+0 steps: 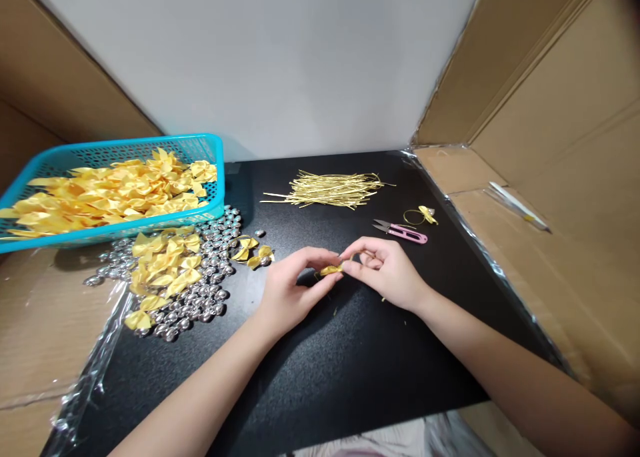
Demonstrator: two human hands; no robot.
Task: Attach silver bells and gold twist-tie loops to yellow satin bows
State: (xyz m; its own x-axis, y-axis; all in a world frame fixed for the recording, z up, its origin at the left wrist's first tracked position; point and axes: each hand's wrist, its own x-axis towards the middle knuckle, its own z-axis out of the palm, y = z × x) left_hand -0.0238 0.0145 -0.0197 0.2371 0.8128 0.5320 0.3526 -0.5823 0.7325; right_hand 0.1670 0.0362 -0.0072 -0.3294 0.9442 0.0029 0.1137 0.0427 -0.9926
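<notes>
My left hand point(290, 290) and my right hand point(385, 267) meet over the middle of the black table point(350, 363). Both pinch one small yellow ribbon bow point(331, 269) between their fingertips. The right fingers also seem to hold a thin gold tie at the bow, though it is hard to make out. A pile of loose yellow bows point(165, 263) lies on a heap of silver bells point(210, 297) to the left of my left hand.
A blue basket point(220, 197) full of yellow bows stands at the back left. A bundle of gold wire ties point(330, 189) lies at the back centre. Pink thread snips point(405, 231) and a finished bow on a gold loop point(423, 214) lie right of centre. Cardboard walls flank both sides.
</notes>
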